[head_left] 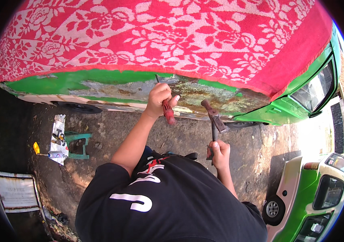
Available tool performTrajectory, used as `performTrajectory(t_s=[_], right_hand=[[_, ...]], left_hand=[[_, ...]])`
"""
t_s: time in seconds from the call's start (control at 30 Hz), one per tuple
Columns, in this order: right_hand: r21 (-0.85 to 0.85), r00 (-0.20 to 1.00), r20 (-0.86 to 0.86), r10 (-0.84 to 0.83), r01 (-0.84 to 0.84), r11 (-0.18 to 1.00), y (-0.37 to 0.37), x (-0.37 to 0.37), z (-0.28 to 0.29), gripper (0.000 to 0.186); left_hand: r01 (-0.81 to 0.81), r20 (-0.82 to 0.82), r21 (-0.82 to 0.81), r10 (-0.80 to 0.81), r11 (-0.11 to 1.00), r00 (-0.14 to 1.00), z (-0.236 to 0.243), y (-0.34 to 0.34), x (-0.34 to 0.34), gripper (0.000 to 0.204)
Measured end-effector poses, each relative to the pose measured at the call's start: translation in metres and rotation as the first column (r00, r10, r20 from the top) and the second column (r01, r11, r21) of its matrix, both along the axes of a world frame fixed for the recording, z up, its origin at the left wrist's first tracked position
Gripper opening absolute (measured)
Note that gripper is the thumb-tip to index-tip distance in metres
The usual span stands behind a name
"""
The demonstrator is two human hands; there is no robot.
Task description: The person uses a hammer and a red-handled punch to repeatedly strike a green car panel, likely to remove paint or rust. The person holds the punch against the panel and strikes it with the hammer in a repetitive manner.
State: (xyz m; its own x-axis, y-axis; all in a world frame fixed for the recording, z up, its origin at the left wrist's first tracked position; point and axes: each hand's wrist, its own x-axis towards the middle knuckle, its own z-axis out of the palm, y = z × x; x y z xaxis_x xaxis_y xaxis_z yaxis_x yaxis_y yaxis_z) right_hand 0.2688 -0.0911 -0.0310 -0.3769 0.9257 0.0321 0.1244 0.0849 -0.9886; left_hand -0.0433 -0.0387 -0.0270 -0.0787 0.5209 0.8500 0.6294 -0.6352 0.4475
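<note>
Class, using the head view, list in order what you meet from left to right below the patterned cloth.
White framed panel → green stool → left hand gripping a red-handled tool → right hand gripping a hammer → green-and-white vehicle at lower right.

Daylight burns out the ground (314,136) at right, the far left lies dark, and outlines bow rimward.

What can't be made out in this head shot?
Head view: middle of red-handled tool, hidden by left hand.
Head view: part of hammer handle, hidden by right hand.
Head view: whatever lies under red cloth, covered.
Head view: part of parked van, cut off by lower right rim.
Head view: dark item on white sheet, too small.
</note>
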Motion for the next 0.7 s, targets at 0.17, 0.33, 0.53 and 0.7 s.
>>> performTrajectory(t_s=[0.17,0.33,0.53,0.7], right_hand=[[-0.010,0.999,0.000,0.035,-0.035,0.999,0.000,0.007,-0.008,0.047],[-0.024,0.999,-0.004,0.044,-0.044,0.999,0.001,0.006,-0.005,0.047],[-0.037,0.999,-0.012,0.041,-0.041,0.998,0.004,0.006,-0.008,0.048],[-0.017,0.998,-0.023,0.050,-0.050,0.999,0.006,0.003,-0.006,0.046]], left_hand=[[0.083,0.411,0.049,-0.096,0.995,0.906,0.021,0.002,-0.006,0.033],[0.216,0.662,0.190,-0.288,0.958,0.692,0.023,0.015,-0.042,0.023],[0.302,0.676,0.166,-0.331,0.939,0.658,0.037,0.023,-0.050,0.019],[0.322,0.676,0.144,-0.330,0.936,0.658,0.045,0.029,-0.051,0.019]])
